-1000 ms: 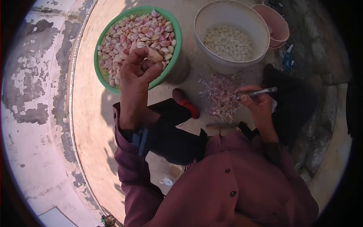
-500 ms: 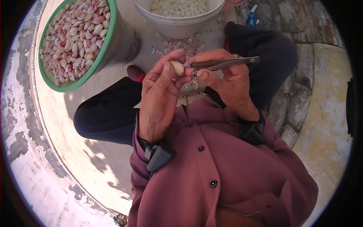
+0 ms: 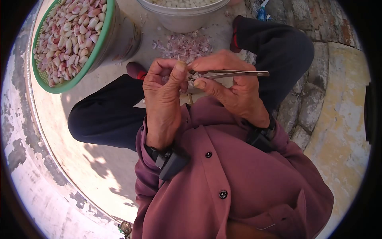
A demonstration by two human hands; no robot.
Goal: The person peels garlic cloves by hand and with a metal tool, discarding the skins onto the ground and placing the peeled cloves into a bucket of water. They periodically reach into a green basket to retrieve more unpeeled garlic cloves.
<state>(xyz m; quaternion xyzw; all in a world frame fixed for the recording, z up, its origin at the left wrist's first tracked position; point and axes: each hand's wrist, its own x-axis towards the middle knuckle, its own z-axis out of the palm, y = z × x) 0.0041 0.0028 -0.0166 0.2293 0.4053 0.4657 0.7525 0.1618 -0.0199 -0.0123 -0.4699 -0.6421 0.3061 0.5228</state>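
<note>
My right hand (image 3: pixel 234 89) grips a pair of metal tweezers (image 3: pixel 250 73), its joined end pointing right and its tips reaching to my left fingertips. My left hand (image 3: pixel 164 97) is closed in a pinch, thumb on top, around a garlic clove that the fingers now mostly hide. Both hands meet above my lap, fingertips almost touching. A heap of papery garlic skins (image 3: pixel 187 46) lies on the ground just beyond them.
To the left, a green-rimmed basket (image 3: pixel 104 44) full of unpeeled garlic cloves (image 3: pixel 71 42) sits on a bucket (image 3: pixel 126 42). Ahead stands a white bucket (image 3: pixel 181 20) of peeled cloves (image 3: pixel 183 3). A small blue item (image 3: pixel 261 14) lies at the upper right, on stone paving.
The clove, in plain sight earlier, has gone behind my left thumb and fingers. Both hands have shifted slightly left, and the tweezers lie nearer level. The view has shifted, moving the containers up and left.
</note>
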